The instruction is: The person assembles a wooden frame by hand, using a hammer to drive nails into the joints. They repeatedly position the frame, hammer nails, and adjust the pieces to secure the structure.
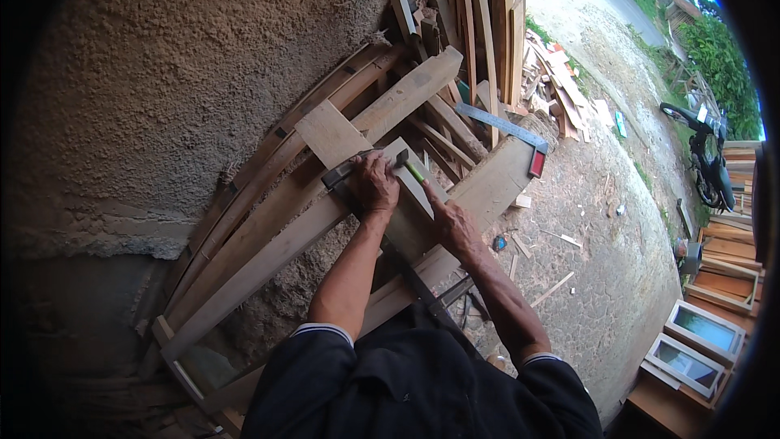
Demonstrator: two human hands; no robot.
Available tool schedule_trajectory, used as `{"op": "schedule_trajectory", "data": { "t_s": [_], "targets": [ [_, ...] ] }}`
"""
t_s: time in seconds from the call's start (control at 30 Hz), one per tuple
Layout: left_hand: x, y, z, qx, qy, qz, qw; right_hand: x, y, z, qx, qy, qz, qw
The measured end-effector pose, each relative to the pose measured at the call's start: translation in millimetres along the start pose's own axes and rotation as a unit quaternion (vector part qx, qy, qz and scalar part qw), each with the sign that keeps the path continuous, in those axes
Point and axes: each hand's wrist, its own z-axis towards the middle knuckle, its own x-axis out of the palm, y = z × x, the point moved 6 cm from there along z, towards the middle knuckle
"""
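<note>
My right hand [457, 228] grips a hammer, its forefinger stretched along the green handle [415, 171]. The dark hammer head [401, 158] is right beside the fingers of my left hand [379, 183]. My left hand is closed over the work, and what its fingers hold is hidden. Just left of it sits a dark metal clamp jaw [337, 175] against the wood. Under my hands lies a pale wooden board [414, 223], with a short wide board [331, 134] beyond. A try square [536, 164] with a red-marked stock rests on a plank [500, 175] to the right.
Long beams [252, 280] run along the rough wall [203, 73] at left. Upright planks [504, 32] stand at the far side, near scrap wood [556, 85]. Offcuts litter the ground [585, 236]. At right are a motorcycle [711, 154] and framed panels [686, 362].
</note>
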Motion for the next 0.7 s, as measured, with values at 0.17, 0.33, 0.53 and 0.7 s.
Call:
{"op": "schedule_trajectory", "data": {
  "t_s": [0.17,0.33,0.53,0.7],
  "targets": [
    [-4,-3,-1,0.038,-0.031,-0.003,0.999,-1,1,1,-0.014,-0.040,0.015,0.999],
    [-10,-6,2,0.016,-0.015,0.000,1.000,-2,-4,7,0.006,0.016,-0.022,1.000],
    [-17,-22,8,0.015,-0.032,0.020,0.999,-13,-73,-19,0.153,-0.097,0.152,0.972],
    [-4,-17,9,-0.003,-0.019,0.043,0.999,-1,-162,-45,0.248,-0.125,0.152,0.949]
  ]
}}
